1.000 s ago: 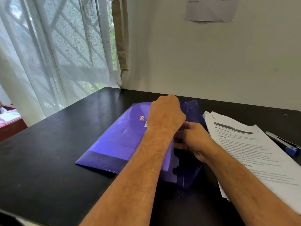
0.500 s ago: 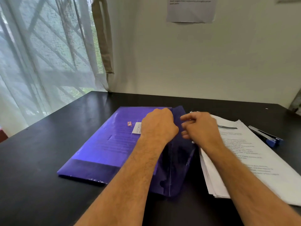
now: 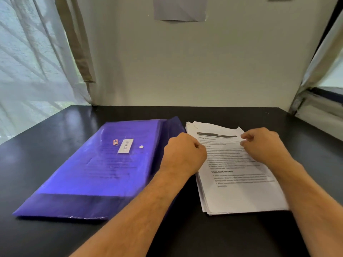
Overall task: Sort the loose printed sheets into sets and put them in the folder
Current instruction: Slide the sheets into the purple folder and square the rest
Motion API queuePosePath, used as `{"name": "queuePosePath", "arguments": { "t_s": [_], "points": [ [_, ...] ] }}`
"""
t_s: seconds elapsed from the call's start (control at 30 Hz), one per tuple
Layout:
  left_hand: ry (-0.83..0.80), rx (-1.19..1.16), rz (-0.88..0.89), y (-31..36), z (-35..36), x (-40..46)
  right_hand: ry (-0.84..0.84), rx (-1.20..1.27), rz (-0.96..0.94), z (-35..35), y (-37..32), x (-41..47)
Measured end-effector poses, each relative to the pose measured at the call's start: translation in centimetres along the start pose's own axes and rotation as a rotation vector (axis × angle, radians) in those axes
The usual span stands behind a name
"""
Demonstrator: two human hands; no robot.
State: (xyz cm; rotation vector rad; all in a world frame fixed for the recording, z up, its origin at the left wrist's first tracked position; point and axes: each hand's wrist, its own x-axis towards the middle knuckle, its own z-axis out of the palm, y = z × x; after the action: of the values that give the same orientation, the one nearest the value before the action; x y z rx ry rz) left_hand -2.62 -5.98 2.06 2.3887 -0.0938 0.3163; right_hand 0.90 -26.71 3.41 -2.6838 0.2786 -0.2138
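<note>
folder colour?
Translucent purple-blue folder, printed sheets showing through; clearest in the head view.

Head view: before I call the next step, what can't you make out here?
- Left hand: fingers curled under, so whether it holds anything is hidden.
- Right hand: blurred; whether it grips the top sheet is unclear.
- Stack: body text too blurred to read; sheet count hidden by the top page.
- Folder: its contents show only as faint print.
- Wall notice: cut off by the top edge.
</note>
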Motion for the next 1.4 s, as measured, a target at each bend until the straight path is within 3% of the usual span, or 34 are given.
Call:
{"name": "queuePosePath", "arguments": {
  "t_s": [0.23,0.33,0.47,0.57,0.7,0.9,1.07,1.23,1.3,1.4],
  "points": [
    [-0.183,-0.331,-0.178,0.1,0.6,-0.1,-0.064,-0.094,0.004,0.4,0.3,0.2],
    [-0.174,-0.434,-0.234,-0.2,0.9,0.1,-0.071,-0.12,0.04,1.0,0.6,0.5],
    [-0.175,-0.39,-0.249,-0.8,0.7,0.5,-0.018,0.038,0.093,1.2,0.8,1.2],
    [-0.138,-0.233,-0.191,-1.1,0.4,0.5,0.016,0.181,0.142,0.7,0.8,1.3],
    [-0.107,-0.109,-0.158,-0.9,0.4,0.4,0.0,0.219,0.185,0.2,1.3,1.7],
    [-0.122,-0.148,-0.172,-1.1,0.3,0.4,-0.091,0.423,0.257,-0.2,1.3,2.2],
    [-0.136,-0.215,-0.203,-1.4,0.2,0.7,-0.12,0.32,0.172,-1.1,1.7,2.2],
    [-0.151,-0.312,-0.228,-2.2,0.2,1.1,-0.342,0.44,0.255,-2.1,2.8,2.2],
    [-0.147,-0.361,-0.243,-2.5,0.3,1.3,-0.343,0.414,0.238,-2.3,3.0,2.2],
    [-0.169,-0.469,-0.26,-2.4,0.2,1.2,-0.316,0.61,0.245,-2.9,3.5,2.3]
  ]
}}
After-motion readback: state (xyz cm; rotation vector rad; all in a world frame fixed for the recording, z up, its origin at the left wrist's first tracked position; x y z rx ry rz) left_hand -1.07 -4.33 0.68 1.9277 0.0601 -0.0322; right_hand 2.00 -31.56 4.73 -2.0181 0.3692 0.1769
